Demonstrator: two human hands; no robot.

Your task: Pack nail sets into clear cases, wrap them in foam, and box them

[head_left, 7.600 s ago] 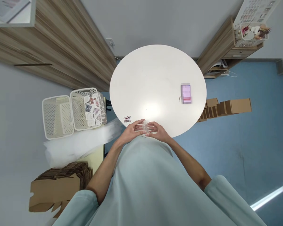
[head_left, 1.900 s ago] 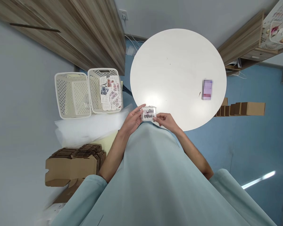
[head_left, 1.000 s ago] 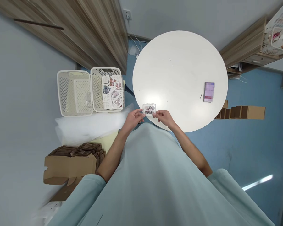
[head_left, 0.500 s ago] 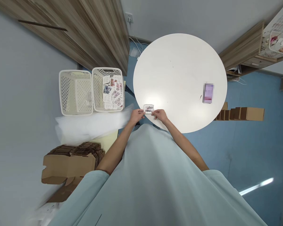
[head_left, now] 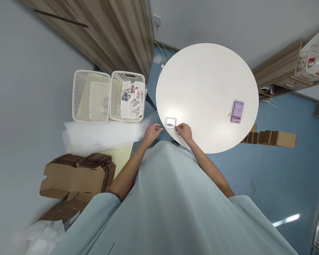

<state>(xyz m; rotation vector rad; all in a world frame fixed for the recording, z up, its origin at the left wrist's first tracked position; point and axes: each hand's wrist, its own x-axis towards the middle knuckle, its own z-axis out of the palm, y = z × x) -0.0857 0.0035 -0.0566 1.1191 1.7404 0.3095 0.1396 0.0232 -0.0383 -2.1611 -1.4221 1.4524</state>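
Observation:
A small clear case [head_left: 170, 123] with small dark oval pieces, which look like press-on nails, lies near the front left edge of the white round table [head_left: 207, 88]. My right hand [head_left: 184, 132] pinches the case's lower right corner between thumb and fingers. Off the table's edge, a short way left of the case, my left hand [head_left: 152, 132] is empty with thumb and fingers apart.
Left of the table stand a white basket [head_left: 111, 95] of nail cards and another white basket [head_left: 73, 95]. White wrapping sheets [head_left: 103, 136] and cardboard boxes [head_left: 71, 180] lie nearer. A blurred purple item [head_left: 237, 110] sits on the table's right; brown boxes [head_left: 285, 139] stand beyond.
My left hand has let go of the case and drawn away to the left. My right hand still holds its corner. The whole view has shifted slightly.

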